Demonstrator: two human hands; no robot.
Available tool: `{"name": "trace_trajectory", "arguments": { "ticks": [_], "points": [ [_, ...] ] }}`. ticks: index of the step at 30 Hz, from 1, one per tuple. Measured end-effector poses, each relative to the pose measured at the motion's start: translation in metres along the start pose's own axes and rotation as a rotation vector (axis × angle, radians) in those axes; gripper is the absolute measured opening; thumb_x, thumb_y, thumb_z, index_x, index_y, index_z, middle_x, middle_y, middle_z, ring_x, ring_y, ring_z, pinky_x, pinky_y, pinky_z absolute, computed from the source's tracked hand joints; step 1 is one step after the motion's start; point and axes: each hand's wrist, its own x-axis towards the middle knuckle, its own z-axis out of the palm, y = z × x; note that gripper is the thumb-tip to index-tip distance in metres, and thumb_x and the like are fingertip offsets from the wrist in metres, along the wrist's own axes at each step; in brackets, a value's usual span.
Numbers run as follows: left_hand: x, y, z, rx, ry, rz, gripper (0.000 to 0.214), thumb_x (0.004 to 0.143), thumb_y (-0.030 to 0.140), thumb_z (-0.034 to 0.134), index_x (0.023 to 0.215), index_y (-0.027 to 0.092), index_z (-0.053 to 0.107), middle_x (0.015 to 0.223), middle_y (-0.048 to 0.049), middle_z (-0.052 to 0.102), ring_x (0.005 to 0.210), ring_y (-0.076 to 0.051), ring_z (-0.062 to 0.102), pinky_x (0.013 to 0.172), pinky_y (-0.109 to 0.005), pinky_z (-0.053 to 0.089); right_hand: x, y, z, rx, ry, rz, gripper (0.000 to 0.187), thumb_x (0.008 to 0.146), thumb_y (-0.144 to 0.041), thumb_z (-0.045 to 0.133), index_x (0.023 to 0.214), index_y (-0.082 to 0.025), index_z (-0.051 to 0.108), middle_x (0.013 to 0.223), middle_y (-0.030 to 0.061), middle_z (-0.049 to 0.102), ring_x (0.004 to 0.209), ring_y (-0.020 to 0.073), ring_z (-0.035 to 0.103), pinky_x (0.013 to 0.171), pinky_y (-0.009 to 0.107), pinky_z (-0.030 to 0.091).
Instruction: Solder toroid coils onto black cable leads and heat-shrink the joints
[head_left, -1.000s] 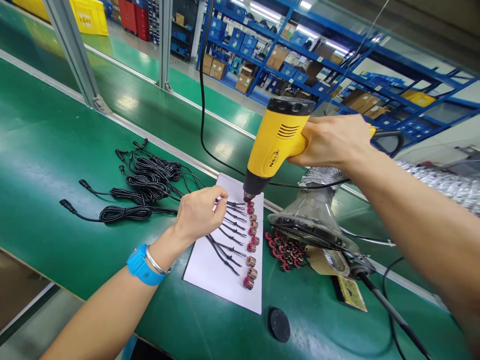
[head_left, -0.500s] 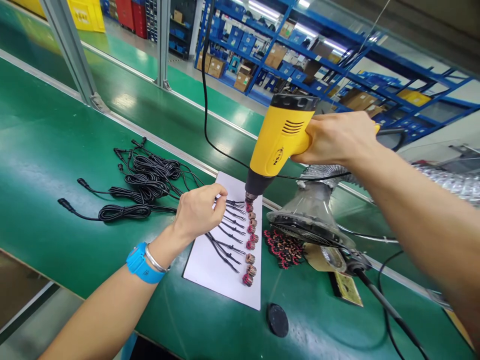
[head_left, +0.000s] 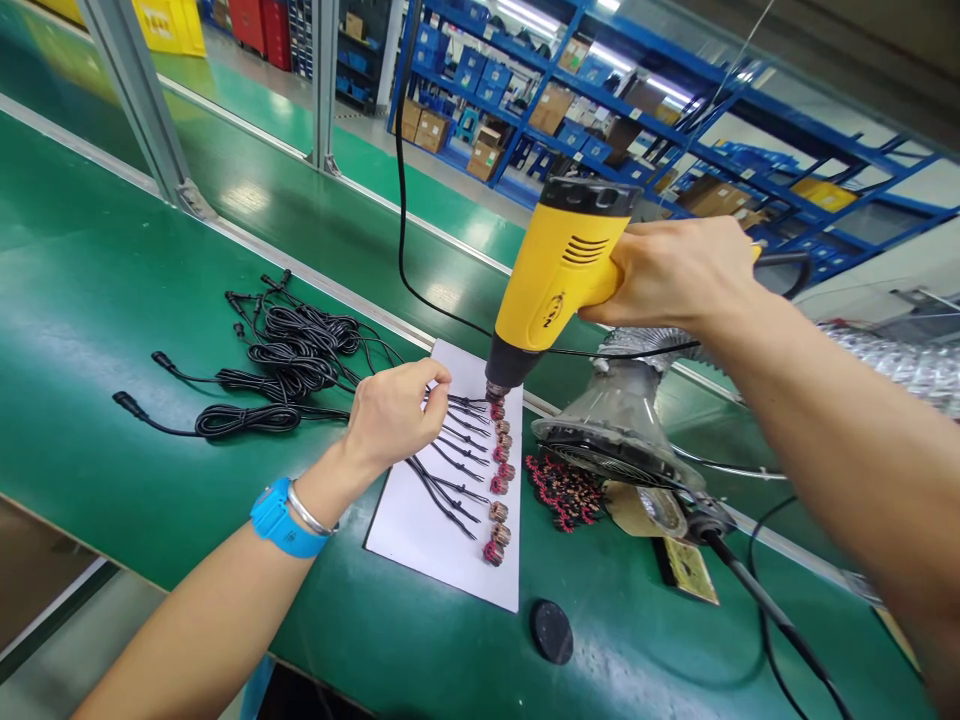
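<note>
My right hand (head_left: 679,275) grips the handle of a yellow heat gun (head_left: 553,282), its nozzle pointing down at the top coil in a row of small red and copper coils (head_left: 498,470). The coils and their black leads (head_left: 450,465) lie on a white sheet (head_left: 420,540) on the green bench. My left hand (head_left: 394,410) is closed, pinching the black leads at the top of the row, just left of the nozzle. A blue watch and a metal bangle sit on my left wrist.
Coiled black cables (head_left: 289,365) lie left of the sheet. A clear fume hood with a silver hose (head_left: 626,420) stands to the right, beside a pile of loose red coils (head_left: 566,492). A black disc (head_left: 551,630) sits near the front edge. Blue shelving (head_left: 675,110) stands behind.
The heat gun and both hands have stayed on the top of the row; the view has shifted slightly, nothing else has moved.
</note>
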Motion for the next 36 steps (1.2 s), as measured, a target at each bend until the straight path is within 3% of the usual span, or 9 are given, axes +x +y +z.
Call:
{"name": "trace_trajectory", "arguments": {
  "ticks": [4,9,14,18,21,30,36],
  "points": [
    [0.001,0.000,-0.002,0.010,0.007,-0.016,0.016,0.080,0.019,0.054,0.084,0.019,0.070,0.055,0.0037,0.057,0.051,-0.012,0.055,0.051,-0.024,0.037,-0.015,0.003,-0.009,0.015,-0.048,-0.045,0.048,0.057,-0.065,0.055,0.071,-0.019,0.056,0.070,0.0035,0.061,0.060,0.0179,0.053,0.048,0.025,0.021],
    [0.002,0.000,-0.004,0.017,0.016,-0.034,0.016,0.080,0.021,0.054,0.083,0.019,0.070,0.054,0.0036,0.057,0.051,-0.013,0.054,0.050,-0.024,0.036,-0.037,0.002,-0.021,-0.002,0.033,-0.069,0.047,0.058,-0.065,0.053,0.075,-0.022,0.058,0.069,0.0013,0.061,0.057,0.0170,0.052,0.044,0.024,0.020],
    [0.006,-0.007,-0.009,0.033,0.043,-0.082,0.017,0.078,0.021,0.054,0.083,0.019,0.070,0.053,0.0034,0.054,0.051,-0.014,0.052,0.051,-0.025,0.035,-0.062,-0.002,-0.031,0.095,0.014,-0.216,0.043,0.056,-0.062,0.052,0.064,-0.020,0.055,0.059,0.0013,0.057,0.050,0.0144,0.047,0.043,0.023,0.022],
    [0.010,-0.015,-0.014,0.035,0.084,-0.128,0.017,0.077,0.023,0.054,0.082,0.019,0.070,0.051,0.0040,0.050,0.049,-0.013,0.048,0.051,-0.025,0.034,-0.078,-0.008,-0.035,0.116,0.156,-0.169,0.043,0.060,-0.062,0.049,0.063,-0.020,0.056,0.057,0.0019,0.055,0.049,0.0142,0.046,0.043,0.022,0.020],
    [0.012,-0.021,-0.016,0.039,0.102,-0.157,0.017,0.076,0.023,0.054,0.081,0.019,0.070,0.049,0.0045,0.047,0.048,-0.013,0.046,0.052,-0.025,0.034,-0.085,-0.014,-0.036,0.116,0.242,-0.185,0.043,0.062,-0.062,0.050,0.059,-0.020,0.054,0.053,0.0018,0.052,0.048,0.0139,0.045,0.043,0.023,0.019],
    [0.014,-0.027,-0.018,0.049,0.118,-0.197,0.017,0.075,0.022,0.054,0.080,0.019,0.070,0.050,0.0052,0.045,0.049,-0.012,0.046,0.053,-0.025,0.034,-0.097,-0.023,-0.046,0.176,0.263,-0.296,0.041,0.064,-0.060,0.046,0.054,-0.020,0.051,0.049,0.0018,0.047,0.045,0.0136,0.041,0.044,0.023,0.019],
    [0.015,-0.025,-0.018,0.046,0.119,-0.177,0.017,0.076,0.023,0.054,0.081,0.019,0.070,0.049,0.0054,0.044,0.048,-0.012,0.045,0.053,-0.025,0.034,-0.098,-0.009,-0.044,0.094,0.308,-0.215,0.043,0.069,-0.060,0.043,0.058,-0.019,0.054,0.051,0.0024,0.049,0.049,0.0140,0.044,0.045,0.023,0.019]
  ]
}}
